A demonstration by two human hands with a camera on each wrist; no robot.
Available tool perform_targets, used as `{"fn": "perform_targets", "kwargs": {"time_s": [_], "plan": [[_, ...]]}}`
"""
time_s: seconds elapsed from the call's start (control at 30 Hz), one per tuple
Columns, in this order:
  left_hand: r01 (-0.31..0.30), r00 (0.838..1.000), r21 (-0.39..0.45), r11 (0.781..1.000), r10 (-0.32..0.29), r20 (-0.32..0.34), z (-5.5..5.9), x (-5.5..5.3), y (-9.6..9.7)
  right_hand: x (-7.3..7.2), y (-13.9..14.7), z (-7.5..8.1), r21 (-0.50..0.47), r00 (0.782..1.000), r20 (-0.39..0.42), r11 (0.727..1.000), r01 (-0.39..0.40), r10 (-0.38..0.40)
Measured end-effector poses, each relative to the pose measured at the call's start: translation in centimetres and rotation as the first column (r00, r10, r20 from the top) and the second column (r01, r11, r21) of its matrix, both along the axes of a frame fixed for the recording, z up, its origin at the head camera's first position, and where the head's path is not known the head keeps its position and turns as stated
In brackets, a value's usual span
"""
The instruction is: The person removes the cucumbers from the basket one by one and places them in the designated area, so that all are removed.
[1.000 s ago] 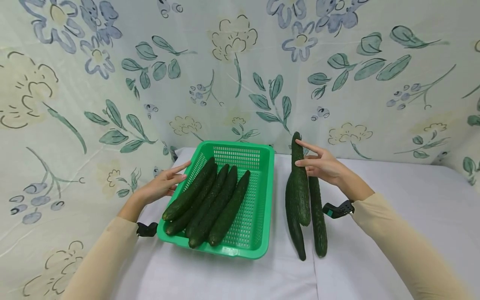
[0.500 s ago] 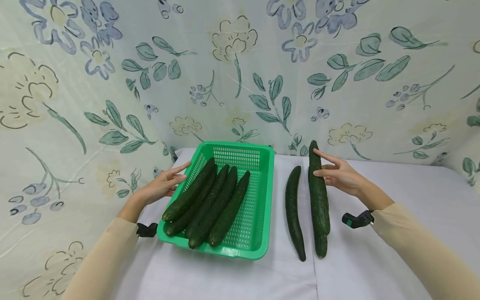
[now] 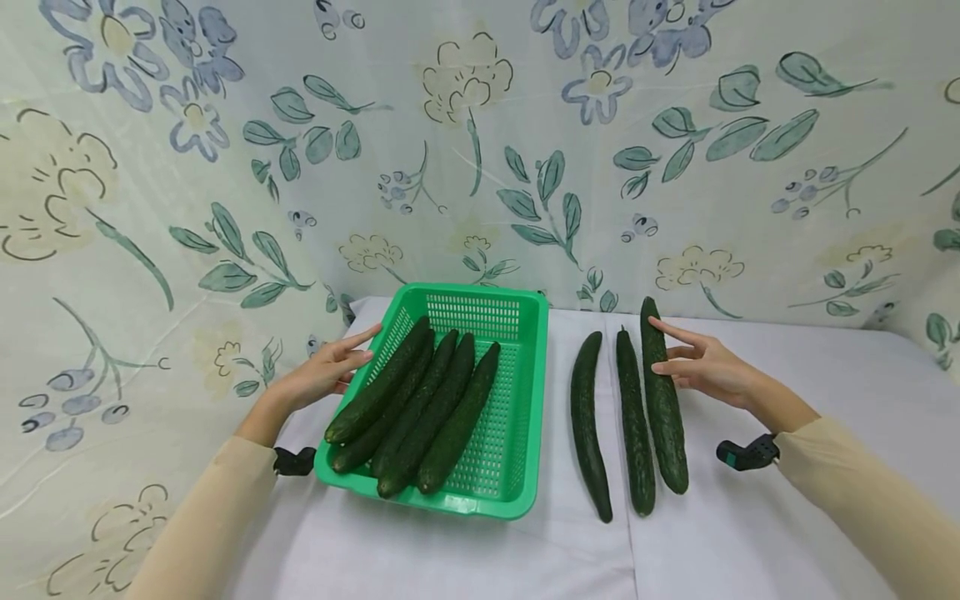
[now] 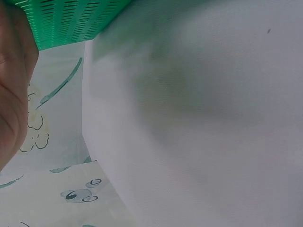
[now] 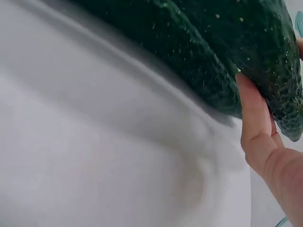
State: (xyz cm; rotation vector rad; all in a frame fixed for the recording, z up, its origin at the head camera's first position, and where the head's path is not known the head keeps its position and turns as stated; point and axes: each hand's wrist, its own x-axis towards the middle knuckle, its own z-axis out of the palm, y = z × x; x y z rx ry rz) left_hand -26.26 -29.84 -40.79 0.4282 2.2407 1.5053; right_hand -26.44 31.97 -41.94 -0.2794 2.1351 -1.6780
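Observation:
My right hand [image 3: 703, 365] pinches a long green cucumber [image 3: 666, 425] near its far end, thumb on one side and fingers on the other. The right wrist view shows the thumb [image 5: 254, 113] against the bumpy skin of this cucumber [image 5: 265, 52]. Just left of it, a second cucumber [image 3: 635, 425] lies lengthwise on the white cloth, and a curved one [image 3: 587, 417] lies further left. My left hand [image 3: 324, 367] touches the left rim of a green plastic basket [image 3: 537, 400] with outstretched fingers. Several cucumbers [image 3: 457, 425] lie side by side in the basket's left part.
White cloth [image 3: 420, 558] covers the table. A flower-printed curtain [image 3: 465, 150] rises right behind it and along the left side. The basket's perforated floor [image 3: 506, 400] shows on its right side.
My right hand has carried its cucumber rightward and toward me, from over the other two loose cucumbers to the right of them. My left hand and the basket have not moved.

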Motion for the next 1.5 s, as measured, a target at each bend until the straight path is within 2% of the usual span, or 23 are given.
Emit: {"fn": "perform_targets", "kwargs": {"time_s": [0.23, 0.57, 0.9, 1.13, 1.5], "plan": [[-0.011, 1.0, -0.001, 1.0, 0.011, 0.003, 0.1, 0.1, 0.0, 0.1, 1.7, -1.2, 0.047, 1.0, -0.012, 0.999, -0.022, 0.022], [-0.01, 1.0, 0.006, 1.0, 0.01, 0.022, 0.3, 0.2, 0.2, 0.1, 2.8, -2.8, 0.047, 1.0, 0.003, 0.999, -0.026, 0.026], [-0.01, 1.0, 0.005, 1.0, 0.01, 0.014, 0.4, 0.1, 0.2, 0.2, 2.9, -3.1, 0.088, 1.0, 0.001, 0.996, 0.001, -0.001], [-0.01, 1.0, 0.015, 1.0, 0.01, 0.024, 0.4, 0.3, 0.3, 0.0, 2.7, -3.2, 0.168, 0.999, -0.031, 0.985, 0.023, -0.018], [-0.012, 1.0, 0.004, 1.0, 0.012, 0.015, 0.5, 0.3, 0.3, 0.0, 2.7, -2.8, 0.228, 0.998, -0.057, 0.974, -0.016, 0.029]]}}
